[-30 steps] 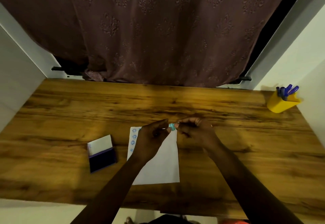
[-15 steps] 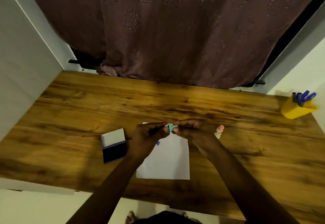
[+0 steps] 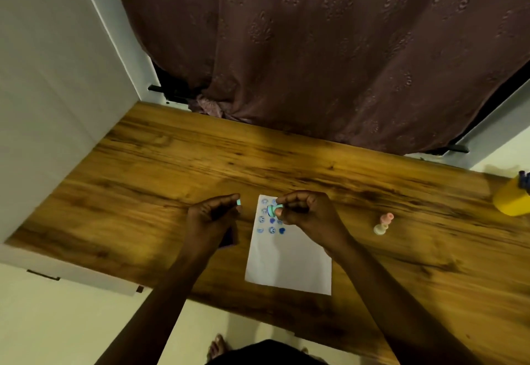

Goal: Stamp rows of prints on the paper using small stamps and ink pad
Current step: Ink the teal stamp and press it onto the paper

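Nearest the wearer, both forearms reach over the near edge of the wooden desk (image 3: 143,192). The sheet of paper (image 3: 289,261) lies flat on the desk between them; its near two-thirds is blank. At its far left corner sits a block of blue prints (image 3: 271,222), arranged in short rows of round faces and hearts, some hidden under the right hand; the exact count cannot be told.

The right hand (image 3: 309,215) hovers over that printed corner, fingertips pinched closed on a small teal stamp (image 3: 274,209), whose round face points left. Whether it touches the paper cannot be told. The left hand (image 3: 210,218), just left of the paper, has thumb and forefinger closed on a tiny teal piece (image 3: 238,202), judged to be the stamp's cap. A dark object under this hand (image 3: 228,240) is probably the ink pad, mostly covered.

To the right, apart from the paper, two more small stamps (image 3: 383,224), pink and cream, rest on the desk. Farther right, at the frame edge, stands a yellow pen holder (image 3: 510,199). A brown curtain (image 3: 315,49) hangs beyond the desk.

Judgement: the task is at an early stage. A few short rows are done; most of the sheet remains to be filled, and the teal stamp appears to be freshly uncapped for inking.
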A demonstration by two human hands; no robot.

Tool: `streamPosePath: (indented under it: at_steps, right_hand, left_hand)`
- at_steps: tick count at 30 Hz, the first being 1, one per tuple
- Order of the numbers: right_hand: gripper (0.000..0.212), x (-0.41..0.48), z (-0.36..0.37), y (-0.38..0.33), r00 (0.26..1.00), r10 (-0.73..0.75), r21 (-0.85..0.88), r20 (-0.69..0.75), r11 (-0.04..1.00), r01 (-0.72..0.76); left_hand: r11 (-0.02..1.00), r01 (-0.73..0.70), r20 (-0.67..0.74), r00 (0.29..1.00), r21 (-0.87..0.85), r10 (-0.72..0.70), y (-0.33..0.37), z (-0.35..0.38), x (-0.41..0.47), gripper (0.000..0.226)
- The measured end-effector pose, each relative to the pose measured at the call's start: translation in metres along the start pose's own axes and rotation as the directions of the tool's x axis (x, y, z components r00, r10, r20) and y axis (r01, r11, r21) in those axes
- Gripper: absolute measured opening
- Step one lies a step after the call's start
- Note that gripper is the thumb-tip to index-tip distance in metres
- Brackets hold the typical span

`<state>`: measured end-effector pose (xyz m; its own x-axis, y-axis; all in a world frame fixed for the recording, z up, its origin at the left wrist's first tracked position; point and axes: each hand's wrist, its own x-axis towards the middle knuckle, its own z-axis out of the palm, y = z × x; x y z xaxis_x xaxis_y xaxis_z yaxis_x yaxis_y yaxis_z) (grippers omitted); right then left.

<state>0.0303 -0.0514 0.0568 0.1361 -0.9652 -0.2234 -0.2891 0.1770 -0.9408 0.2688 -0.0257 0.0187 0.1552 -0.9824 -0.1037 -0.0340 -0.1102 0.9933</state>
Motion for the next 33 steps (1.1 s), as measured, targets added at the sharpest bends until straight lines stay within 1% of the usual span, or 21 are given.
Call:
streamPosePath:
  at_steps: [3, 6, 8, 11, 14, 17, 22, 28, 33]
  right_hand:
    - [0.021, 0.007, 0.023, -0.003, 0.998, -0.05, -0.104, 0.028, 0.993, 0.053]
    - [0.028, 0.013, 0.048, -0.007, 0.986, -0.124, -0.211, 0.109, 0.967, 0.145]
    - [0.029, 0.016, 0.065, -0.008, 0.975, -0.164, -0.291, 0.153, 0.935, 0.203]
    - [0.027, 0.021, 0.093, -0.005, 0.967, -0.185, -0.38, 0.173, 0.894, 0.239]
    - [0.026, 0.027, 0.117, -0.002, 0.951, -0.218, -0.459, 0.219, 0.837, 0.298]
    - [0.028, 0.03, 0.135, 0.0, 0.935, -0.214, -0.546, 0.283, 0.765, 0.341]
    - [0.031, 0.029, 0.155, 0.003, 0.941, -0.131, -0.625, 0.313, 0.717, 0.308]
    - [0.037, 0.029, 0.161, 0.007, 0.953, -0.071, -0.69, 0.295, 0.674, 0.264]
    - [0.037, 0.03, 0.167, 0.009, 0.96, -0.039, -0.729, 0.278, 0.642, 0.237]
  left_hand:
    - [1.0, 0.011, -0.04, 0.999, -0.016, -0.012, -0.006, -0.021, -0.004, 0.031]
    - [1.0, 0.016, -0.092, 0.996, -0.003, -0.016, -0.013, -0.04, -0.009, 0.028]
    - [1.0, -0.011, -0.12, 0.993, 0.024, 0.014, -0.014, -0.05, -0.013, 0.026]
    - [1.0, -0.005, -0.145, 0.989, -0.003, 0.004, -0.016, -0.065, -0.016, 0.024]
    - [1.0, -0.004, -0.151, 0.989, 0.011, 0.006, -0.019, -0.077, -0.017, 0.023]
    - [0.999, -0.043, -0.143, 0.989, 0.013, 0.045, -0.02, -0.086, -0.02, 0.02]
    - [0.996, -0.085, -0.132, 0.987, 0.023, 0.087, -0.022, -0.095, -0.021, 0.026]
    - [0.996, -0.087, -0.095, 0.992, 0.012, 0.088, -0.027, -0.101, -0.02, 0.037]
    - [0.997, -0.076, -0.07, 0.995, 0.012, 0.077, -0.031, -0.101, -0.018, 0.033]
